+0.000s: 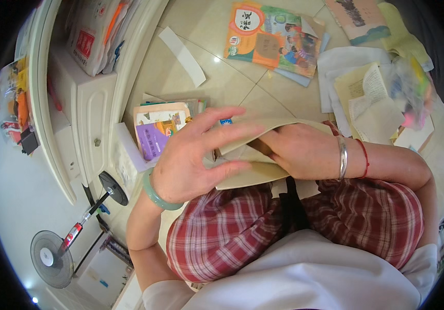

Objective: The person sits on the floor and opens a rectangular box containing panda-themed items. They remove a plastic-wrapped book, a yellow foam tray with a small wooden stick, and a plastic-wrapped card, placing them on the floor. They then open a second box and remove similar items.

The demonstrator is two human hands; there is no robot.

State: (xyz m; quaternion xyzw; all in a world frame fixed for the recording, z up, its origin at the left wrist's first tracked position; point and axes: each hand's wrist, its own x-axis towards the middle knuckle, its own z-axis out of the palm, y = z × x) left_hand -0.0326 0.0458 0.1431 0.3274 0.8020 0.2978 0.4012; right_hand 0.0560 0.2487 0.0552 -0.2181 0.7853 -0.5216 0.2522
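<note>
left hand (pixel 188 157), fingers apart, at nine o'clock on the cream pouch (pixel 255 176); right hand (pixel 303 152) inside from three o'clock, fingertips hidden, cannot tell its grip

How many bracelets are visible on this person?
3. A green bracelet is at the wrist of the left hand; a silver bracelet and a red bracelet are behind the right hand, the red one farther back. No others show.
</note>
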